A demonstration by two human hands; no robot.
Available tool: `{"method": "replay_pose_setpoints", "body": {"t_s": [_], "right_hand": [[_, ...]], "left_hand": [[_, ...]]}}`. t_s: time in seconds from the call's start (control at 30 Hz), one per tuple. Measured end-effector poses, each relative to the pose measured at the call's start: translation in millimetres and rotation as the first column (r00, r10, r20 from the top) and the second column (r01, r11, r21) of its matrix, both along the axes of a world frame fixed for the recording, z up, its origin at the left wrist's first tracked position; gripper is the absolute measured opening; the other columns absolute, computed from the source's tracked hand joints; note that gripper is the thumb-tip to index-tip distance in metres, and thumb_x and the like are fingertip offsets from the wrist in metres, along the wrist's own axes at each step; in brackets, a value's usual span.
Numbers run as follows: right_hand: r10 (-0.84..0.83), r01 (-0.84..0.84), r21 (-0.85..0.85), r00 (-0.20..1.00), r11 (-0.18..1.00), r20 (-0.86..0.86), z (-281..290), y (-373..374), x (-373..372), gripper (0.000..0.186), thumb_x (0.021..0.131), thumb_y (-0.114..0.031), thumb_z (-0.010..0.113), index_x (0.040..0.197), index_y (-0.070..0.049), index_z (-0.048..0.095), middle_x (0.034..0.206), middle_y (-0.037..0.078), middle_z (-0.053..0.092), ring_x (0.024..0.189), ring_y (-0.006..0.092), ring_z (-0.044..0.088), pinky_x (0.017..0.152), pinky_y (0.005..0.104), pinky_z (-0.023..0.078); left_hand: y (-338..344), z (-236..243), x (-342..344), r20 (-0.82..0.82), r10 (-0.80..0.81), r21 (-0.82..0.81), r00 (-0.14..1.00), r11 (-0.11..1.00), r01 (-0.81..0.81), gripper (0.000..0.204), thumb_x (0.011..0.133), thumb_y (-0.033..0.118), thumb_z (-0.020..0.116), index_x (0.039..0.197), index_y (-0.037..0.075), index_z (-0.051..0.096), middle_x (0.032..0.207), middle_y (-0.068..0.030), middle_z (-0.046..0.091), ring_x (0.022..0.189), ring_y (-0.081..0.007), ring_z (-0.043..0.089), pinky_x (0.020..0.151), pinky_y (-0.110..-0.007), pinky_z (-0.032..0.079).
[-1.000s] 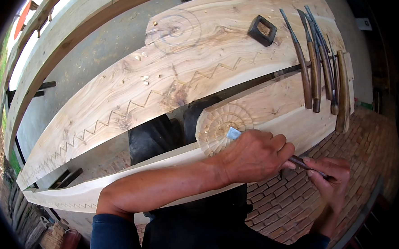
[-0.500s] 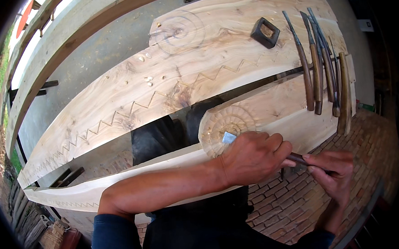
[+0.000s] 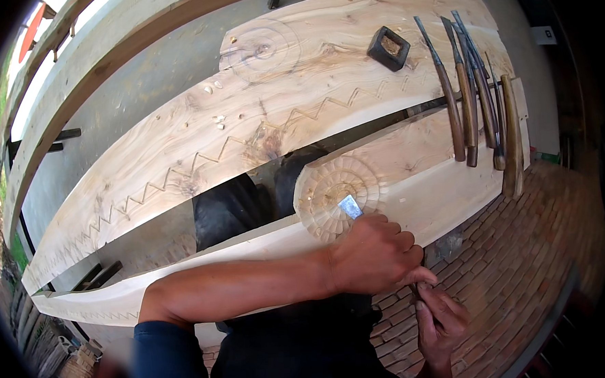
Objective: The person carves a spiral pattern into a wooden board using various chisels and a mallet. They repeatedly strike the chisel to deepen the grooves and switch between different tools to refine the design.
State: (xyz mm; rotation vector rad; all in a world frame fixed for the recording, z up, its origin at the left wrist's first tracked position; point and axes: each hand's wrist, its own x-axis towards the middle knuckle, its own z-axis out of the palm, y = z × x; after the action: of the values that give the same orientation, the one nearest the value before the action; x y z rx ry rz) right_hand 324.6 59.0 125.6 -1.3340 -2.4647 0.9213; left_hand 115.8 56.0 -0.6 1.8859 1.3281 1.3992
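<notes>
Two hands on one flat-bladed chisel (image 3: pixel 351 208), blade just off the middle of the carved rosette (image 3: pixel 330 193). That rosette sits at the rounded left end of the near board's (image 3: pixel 447 199) raised part. Our read: step in hand is paring the rosette's inner area; can't tell whether the edge is biting. Next move, we'd judge, calls for a low, even push, blade kept off the finished outer petals.

Pose: left hand (image 3: pixel 374 254) knuckles up, grip wrapped round the shaft behind the blade; forearm lies across the board's near edge, elbow out left. Right hand (image 3: pixel 443 322) sits beyond that edge, fingers bent, grip apparently closed on the handle's rear, mostly hidden from us.
</notes>
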Motion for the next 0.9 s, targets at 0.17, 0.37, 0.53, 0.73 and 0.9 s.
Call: {"method": "replay_pose_setpoints", "body": {"t_s": [0.17, 0.37, 0.53, 0.73, 0.9], "right_hand": [[-0.039, 0.039, -0.011, 0.999, 0.999, -0.018, -8, -13, 9, 0.039, 0.082, 0.012, 0.078, 0.119, 0.003, 0.082, 0.089, 0.017, 0.077, 0.066, 0.0237, 0.071, 0.062, 0.0310, 0.054], [-0.036, 0.036, 0.013, 0.999, 0.999, -0.026, -11, -13, 9, 0.043, 0.081, 0.013, 0.077, 0.122, 0.001, 0.081, 0.084, 0.016, 0.074, 0.063, 0.0236, 0.070, 0.059, 0.0316, 0.052], [-0.021, 0.021, -0.006, 1.000, 1.000, 0.000, -5, -12, 4, 0.043, 0.082, 0.013, 0.077, 0.123, 0.000, 0.081, 0.084, 0.015, 0.073, 0.063, 0.0243, 0.069, 0.058, 0.0324, 0.052], [0.014, -0.016, 0.039, 0.999, 0.999, 0.049, 8, -14, -6, 0.042, 0.082, 0.011, 0.078, 0.123, 0.000, 0.081, 0.085, 0.015, 0.074, 0.063, 0.0251, 0.069, 0.057, 0.0336, 0.052], [0.026, -0.029, 0.049, 0.999, 0.998, 0.048, 11, -17, -16, 0.042, 0.084, 0.018, 0.072, 0.123, 0.004, 0.079, 0.083, 0.017, 0.071, 0.065, 0.0243, 0.067, 0.062, 0.0323, 0.051]], "left_hand": [[-4, -5, 1, -0.028, -0.038, 0.004, 0.999, 0.999, 0.038, 0.052, 0.096, 0.051, 0.077, 0.068, 0.012, 0.057, 0.062, -0.0023, 0.045, 0.052, -0.0232, 0.054, 0.049, -0.039, 0.043], [-1, -5, -1, -0.058, -0.108, -0.052, 0.992, 0.993, 0.105, 0.051, 0.097, 0.049, 0.077, 0.067, 0.011, 0.058, 0.061, -0.0041, 0.049, 0.052, -0.0257, 0.058, 0.048, -0.040, 0.045], [0, -3, -3, -0.024, -0.090, -0.046, 0.996, 0.995, 0.089, 0.052, 0.097, 0.049, 0.077, 0.066, 0.011, 0.058, 0.061, -0.0044, 0.049, 0.052, -0.0259, 0.058, 0.048, -0.040, 0.045], [-1, -2, -3, 0.037, -0.056, -0.009, 0.998, 0.998, 0.056, 0.052, 0.096, 0.048, 0.079, 0.066, 0.012, 0.057, 0.061, -0.0032, 0.049, 0.051, -0.0242, 0.057, 0.047, -0.039, 0.045], [-2, -2, -4, 0.039, -0.018, -0.002, 0.999, 1.000, 0.018, 0.052, 0.095, 0.046, 0.081, 0.063, 0.013, 0.058, 0.059, -0.0024, 0.048, 0.050, -0.0234, 0.056, 0.046, -0.039, 0.043]]}}
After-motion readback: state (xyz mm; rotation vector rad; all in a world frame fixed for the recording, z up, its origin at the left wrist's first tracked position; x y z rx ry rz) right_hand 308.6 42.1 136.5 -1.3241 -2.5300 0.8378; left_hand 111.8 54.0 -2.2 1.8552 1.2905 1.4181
